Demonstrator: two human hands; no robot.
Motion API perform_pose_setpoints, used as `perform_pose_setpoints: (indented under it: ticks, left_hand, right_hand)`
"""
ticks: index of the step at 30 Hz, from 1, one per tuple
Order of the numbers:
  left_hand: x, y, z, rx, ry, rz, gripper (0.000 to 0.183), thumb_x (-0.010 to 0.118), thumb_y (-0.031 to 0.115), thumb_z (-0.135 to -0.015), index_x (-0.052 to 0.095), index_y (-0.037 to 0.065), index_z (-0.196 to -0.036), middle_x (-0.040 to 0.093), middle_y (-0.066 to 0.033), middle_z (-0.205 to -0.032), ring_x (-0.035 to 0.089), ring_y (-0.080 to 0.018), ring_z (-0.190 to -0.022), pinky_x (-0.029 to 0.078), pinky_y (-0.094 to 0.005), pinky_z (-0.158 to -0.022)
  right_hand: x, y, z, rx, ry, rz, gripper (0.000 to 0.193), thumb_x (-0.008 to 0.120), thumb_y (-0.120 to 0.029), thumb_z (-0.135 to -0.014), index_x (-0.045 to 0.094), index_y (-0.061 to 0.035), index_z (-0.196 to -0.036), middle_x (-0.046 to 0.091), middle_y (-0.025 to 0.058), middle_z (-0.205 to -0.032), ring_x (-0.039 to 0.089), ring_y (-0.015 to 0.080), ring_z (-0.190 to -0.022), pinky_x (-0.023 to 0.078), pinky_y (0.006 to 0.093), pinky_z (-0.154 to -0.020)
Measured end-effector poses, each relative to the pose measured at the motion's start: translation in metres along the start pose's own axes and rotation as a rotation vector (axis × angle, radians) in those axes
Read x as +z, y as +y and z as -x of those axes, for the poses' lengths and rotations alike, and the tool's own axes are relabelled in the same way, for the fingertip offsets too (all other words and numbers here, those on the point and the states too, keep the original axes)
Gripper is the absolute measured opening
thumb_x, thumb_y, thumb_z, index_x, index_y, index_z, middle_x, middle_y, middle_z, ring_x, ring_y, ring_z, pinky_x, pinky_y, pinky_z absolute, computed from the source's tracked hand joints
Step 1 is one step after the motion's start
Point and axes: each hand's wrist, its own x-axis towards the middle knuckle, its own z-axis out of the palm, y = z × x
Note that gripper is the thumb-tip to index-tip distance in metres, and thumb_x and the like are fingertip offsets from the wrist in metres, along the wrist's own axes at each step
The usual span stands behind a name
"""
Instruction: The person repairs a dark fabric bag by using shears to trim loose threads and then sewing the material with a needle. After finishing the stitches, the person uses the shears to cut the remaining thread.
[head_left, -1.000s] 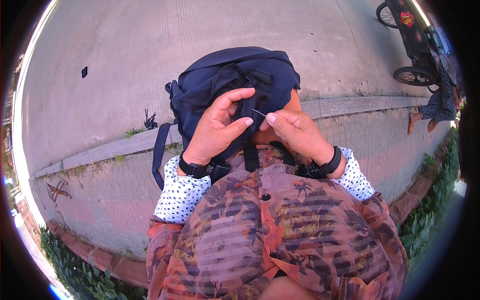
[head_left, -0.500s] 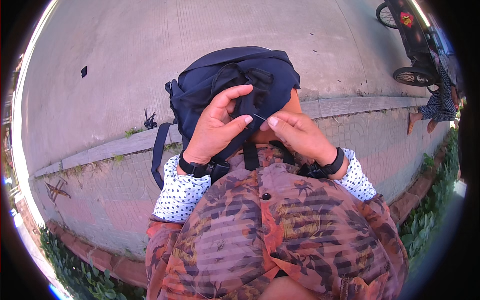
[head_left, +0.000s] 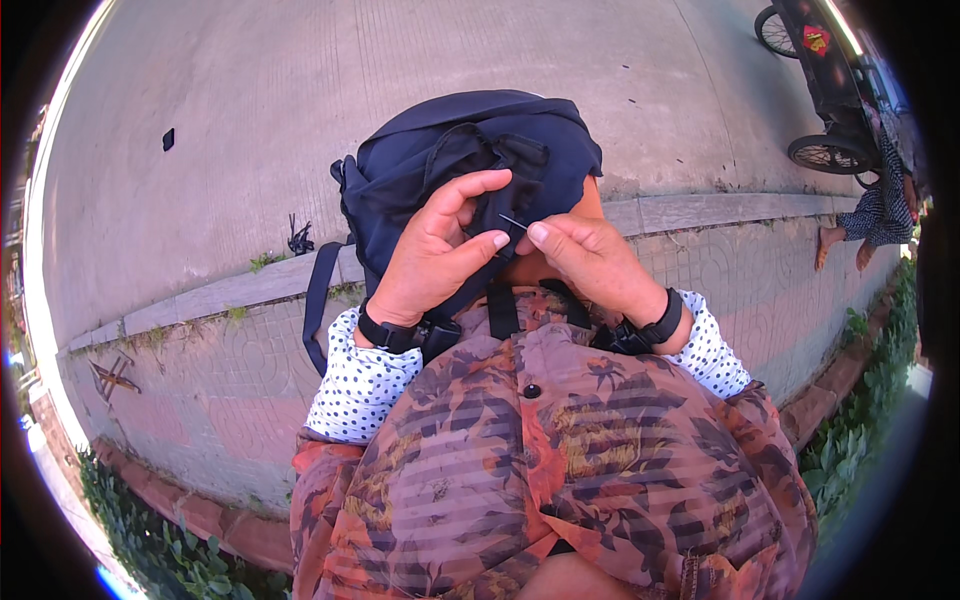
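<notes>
A dark navy fabric backpack (head_left: 555,135) lies across my lap, its loose cloth bunched in the middle. My right hand (head_left: 605,268) pinches a thin needle (head_left: 513,221) between thumb and forefinger, its free end pointing up and left over the cloth. Facing it, my left hand (head_left: 425,250) rests at the bag's near left side. Thumb and forefinger there are spread apart, with dark cloth behind the gap; the other fingers curl inward and are partly hidden. If any thread runs from the needle, it is too fine to make out.
A strap (head_left: 318,300) hangs down at the left. Beyond the kerb (head_left: 700,210), a small black object (head_left: 168,139) lies on the concrete. A wheeled cart (head_left: 825,85) stands at far right, near a person's bare feet (head_left: 828,245). A small wooden frame (head_left: 115,378) sits at left; hedges border the paving.
My right hand has shifted slightly up and left, and the needle now tilts higher, nearer the gap of my left hand. My left hand has barely moved.
</notes>
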Motion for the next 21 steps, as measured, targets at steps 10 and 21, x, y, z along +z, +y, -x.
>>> perform_pose_setpoints:
  ticks: [10,21]
  left_hand:
    - [-0.0005,0.0011,0.0012,0.006,0.013,0.028,0.058,0.059,-0.012,-0.09,0.044,0.002,-0.144,0.053,-0.0077,-0.139,0.056,-0.0122,-0.119,0.048,-0.0254,-0.096]
    - [0.0005,0.0013,0.001,0.01,0.024,0.012,0.059,0.06,-0.012,-0.089,0.045,0.001,-0.145,0.048,-0.009,-0.144,0.05,-0.0143,-0.127,0.047,-0.0262,-0.099]
  right_hand:
    - [-0.0074,0.0008,0.0073,0.044,-0.01,-0.137,0.035,0.057,-0.032,-0.104,0.072,-0.0004,-0.105,0.07,0.0013,-0.097,0.061,0.0088,-0.091,0.049,0.0254,-0.082]
    - [-0.0013,0.0005,0.0064,-0.002,-0.063,-0.043,0.037,0.052,-0.035,-0.106,0.07,-0.0022,-0.107,0.045,-0.0088,-0.068,0.039,0.0021,-0.062,0.032,0.0204,-0.056]
